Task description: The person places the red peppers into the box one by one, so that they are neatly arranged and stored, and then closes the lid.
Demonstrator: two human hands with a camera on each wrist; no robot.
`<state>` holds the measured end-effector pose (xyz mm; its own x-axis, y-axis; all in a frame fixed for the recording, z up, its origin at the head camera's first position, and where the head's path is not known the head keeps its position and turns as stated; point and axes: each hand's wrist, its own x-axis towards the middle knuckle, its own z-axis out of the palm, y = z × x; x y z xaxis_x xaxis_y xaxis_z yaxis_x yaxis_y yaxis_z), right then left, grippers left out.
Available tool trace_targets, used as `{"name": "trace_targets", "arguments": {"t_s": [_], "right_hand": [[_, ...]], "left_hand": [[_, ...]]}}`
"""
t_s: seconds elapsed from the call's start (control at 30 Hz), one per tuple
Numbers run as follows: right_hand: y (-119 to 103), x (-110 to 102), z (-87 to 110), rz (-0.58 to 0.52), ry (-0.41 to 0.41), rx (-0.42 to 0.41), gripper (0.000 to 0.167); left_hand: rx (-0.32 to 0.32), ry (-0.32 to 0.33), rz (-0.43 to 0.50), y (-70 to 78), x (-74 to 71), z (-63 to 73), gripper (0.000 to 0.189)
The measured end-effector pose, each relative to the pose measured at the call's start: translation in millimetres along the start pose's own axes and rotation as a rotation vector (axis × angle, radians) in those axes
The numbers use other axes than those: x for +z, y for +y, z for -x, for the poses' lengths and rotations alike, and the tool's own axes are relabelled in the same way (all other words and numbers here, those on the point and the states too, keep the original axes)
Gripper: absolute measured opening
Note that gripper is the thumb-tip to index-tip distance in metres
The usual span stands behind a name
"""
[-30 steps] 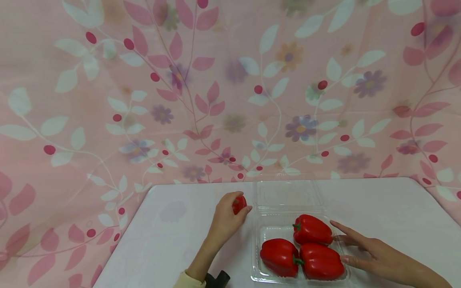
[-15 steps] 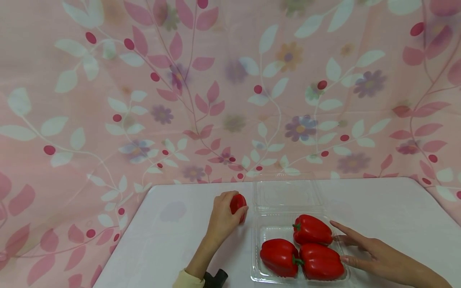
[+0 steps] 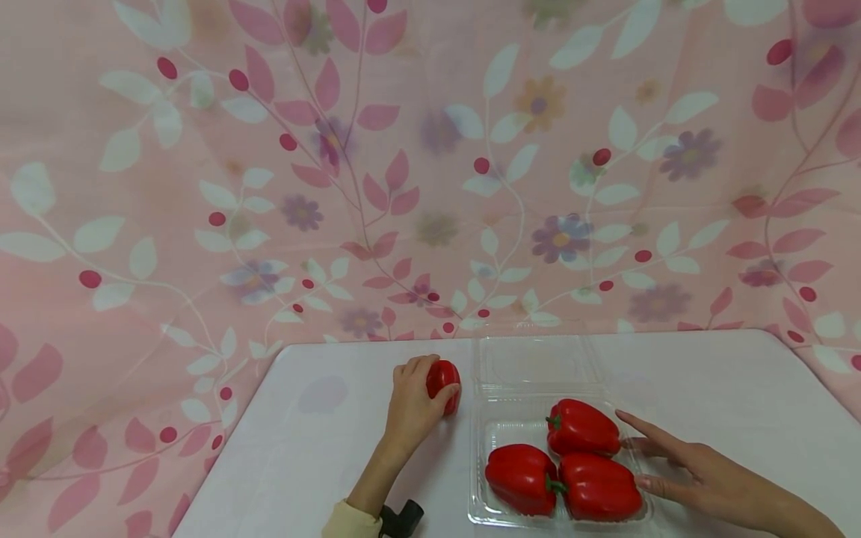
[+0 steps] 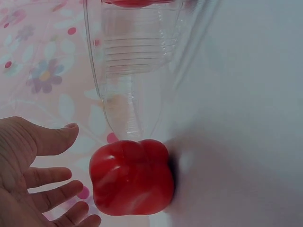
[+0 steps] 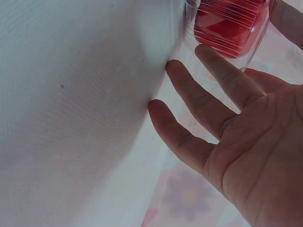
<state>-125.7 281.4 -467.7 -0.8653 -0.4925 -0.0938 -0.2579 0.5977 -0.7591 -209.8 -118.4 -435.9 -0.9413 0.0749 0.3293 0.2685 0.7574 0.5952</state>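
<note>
A red bell pepper [image 3: 444,385] stands on the white table left of a clear plastic clamshell box [image 3: 474,478]. My left hand [image 3: 412,407] is beside this pepper. In the left wrist view its thumb and fingers are spread, with a gap between the fingertips and the pepper [image 4: 132,177]. Inside the box lie three more red peppers: one at the back right [image 3: 584,427], one at the front left [image 3: 521,478] and one at the front right [image 3: 600,487]. My right hand [image 3: 699,474] has its fingers extended along the box's right side, fingertips right at the wall.
The box's clear lid [image 3: 538,360] is folded back flat toward the rear of the table. Behind the table [image 3: 323,448] hangs a pink floral cloth [image 3: 430,164]. A dark strapped device [image 3: 401,519] is at my left wrist.
My left hand has drawn back a little to the left and its fingers have loosened, so more of the pepper beside it shows. My right hand and the boxed peppers have stayed put.
</note>
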Motion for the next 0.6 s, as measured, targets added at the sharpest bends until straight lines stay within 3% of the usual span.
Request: {"name": "trace_targets", "arguments": {"t_s": [0.6], "right_hand": [[0.1, -1.1, 0.2, -0.001, -0.010, 0.026, 0.088]], "left_hand": [[-0.025, 0.017, -0.043, -8.1, 6.5, -0.3, 0.055]]}}
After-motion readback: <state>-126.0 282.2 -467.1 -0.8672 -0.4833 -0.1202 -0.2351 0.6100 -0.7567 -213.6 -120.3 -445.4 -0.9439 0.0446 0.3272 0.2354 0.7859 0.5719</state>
